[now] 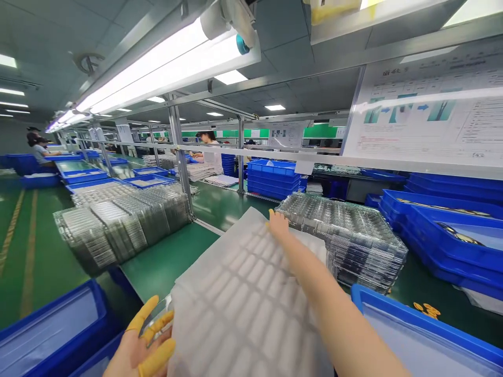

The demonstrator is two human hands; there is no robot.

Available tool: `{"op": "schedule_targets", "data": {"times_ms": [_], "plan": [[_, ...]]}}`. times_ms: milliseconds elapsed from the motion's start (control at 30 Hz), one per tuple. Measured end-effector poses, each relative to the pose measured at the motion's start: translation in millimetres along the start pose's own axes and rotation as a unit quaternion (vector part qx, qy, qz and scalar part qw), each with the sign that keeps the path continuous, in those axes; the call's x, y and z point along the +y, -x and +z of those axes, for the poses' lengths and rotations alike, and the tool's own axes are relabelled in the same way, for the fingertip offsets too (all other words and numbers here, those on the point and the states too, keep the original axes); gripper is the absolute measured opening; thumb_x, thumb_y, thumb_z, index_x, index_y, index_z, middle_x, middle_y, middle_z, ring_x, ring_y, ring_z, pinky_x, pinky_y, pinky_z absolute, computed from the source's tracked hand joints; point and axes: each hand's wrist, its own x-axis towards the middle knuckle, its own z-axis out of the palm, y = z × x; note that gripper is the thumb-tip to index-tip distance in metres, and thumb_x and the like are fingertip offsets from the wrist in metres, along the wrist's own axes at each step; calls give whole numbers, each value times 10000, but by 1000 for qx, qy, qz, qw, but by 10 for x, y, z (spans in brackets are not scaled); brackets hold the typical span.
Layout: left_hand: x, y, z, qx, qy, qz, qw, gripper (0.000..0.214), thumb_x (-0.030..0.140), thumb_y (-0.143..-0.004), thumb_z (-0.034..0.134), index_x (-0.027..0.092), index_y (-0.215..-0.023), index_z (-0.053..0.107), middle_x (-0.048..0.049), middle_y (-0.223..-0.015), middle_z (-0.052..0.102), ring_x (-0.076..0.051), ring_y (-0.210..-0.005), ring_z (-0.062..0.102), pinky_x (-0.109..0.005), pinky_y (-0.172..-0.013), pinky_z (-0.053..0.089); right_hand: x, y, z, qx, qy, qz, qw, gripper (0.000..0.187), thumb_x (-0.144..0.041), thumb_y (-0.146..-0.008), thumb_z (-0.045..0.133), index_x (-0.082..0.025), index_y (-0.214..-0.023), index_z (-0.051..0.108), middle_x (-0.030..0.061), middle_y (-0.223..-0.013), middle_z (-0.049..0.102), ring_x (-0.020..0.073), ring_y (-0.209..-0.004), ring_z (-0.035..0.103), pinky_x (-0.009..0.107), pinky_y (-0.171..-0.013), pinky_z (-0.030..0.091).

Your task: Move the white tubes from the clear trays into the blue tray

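A translucent white sheet [236, 293] lies over a tray with rows of compartments, which show through it as a grid. My left hand [147, 345], yellow covers on its fingertips, is at the sheet's near left edge with its fingers apart. Beside those fingers a bit of clear plastic edge [159, 309] shows. Reaching across the sheet, my right hand [279, 226] is closed at the far edge, its fingers bent over it and partly hidden. Just beyond and to the right stands a stack of clear plastic trays [353, 235].
Another long stack of clear trays [126, 222] stands at left. Blue bins [444, 235] are piled on the right, with a blue-rimmed bin [428, 324] nearer and another bin [51, 330] at lower left. Small orange pieces [427, 310] lie on the green table. A metal post [181, 157] rises behind. A co-worker [212, 152] sits farther back.
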Motion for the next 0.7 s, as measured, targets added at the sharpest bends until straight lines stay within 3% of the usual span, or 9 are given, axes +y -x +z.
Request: {"op": "schedule_targets", "data": {"times_ms": [100,200,300,433,533,700], "plan": [[37,27,48,20,16,48,999,908,245,-510,843,317,-1310,419,-94,-1116,563,-387,-1177,542,-595,-970,436,170,44,-16,-29,-19,46,998,317,-277,-984,622,-170,-1272,541,106,-1296,535,306,-1100,571,511,-914,503],[57,-12,45,62,15,122,990,910,150,-522,798,327,-1310,378,-61,-1170,458,-338,-1284,436,-560,-1085,310,472,139,-62,-62,-33,110,991,323,-276,-981,626,-166,-1272,541,109,-1308,527,314,-1117,561,524,-928,490],[63,-59,-65,81,-6,185,979,938,103,-487,799,371,-1286,387,-23,-1220,420,-296,-1266,440,-497,-1075,349,770,240,-84,-85,-47,180,979,297,-273,-981,628,-157,-1245,560,109,-1278,549,305,-1089,580,510,-909,506],[-21,7,-193,43,-50,204,977,937,132,-464,845,353,-1273,429,-37,-1187,517,-293,-1127,547,-355,-823,530,978,294,-44,-92,-81,233,965,260,-282,-984,623,-154,-1207,583,102,-1235,577,286,-1048,602,484,-883,526],[-197,88,-186,-14,-87,217,972,842,231,-524,847,308,-1270,465,-82,-1183,574,-301,-1072,589,-265,-641,545,1061,286,-20,-82,-108,266,954,287,-299,-984,622,-157,-1228,570,105,-1259,562,296,-1070,589,498,-896,515],[-456,67,-218,-72,-201,193,958,698,314,-618,788,244,-1257,513,-59,-1005,644,-207,-837,652,-320,-748,563,1261,308,-32,-58,-152,316,935,272,-293,-987,617,-162,-1222,575,104,-1253,567,290,-1057,597,493,-891,520]]}}
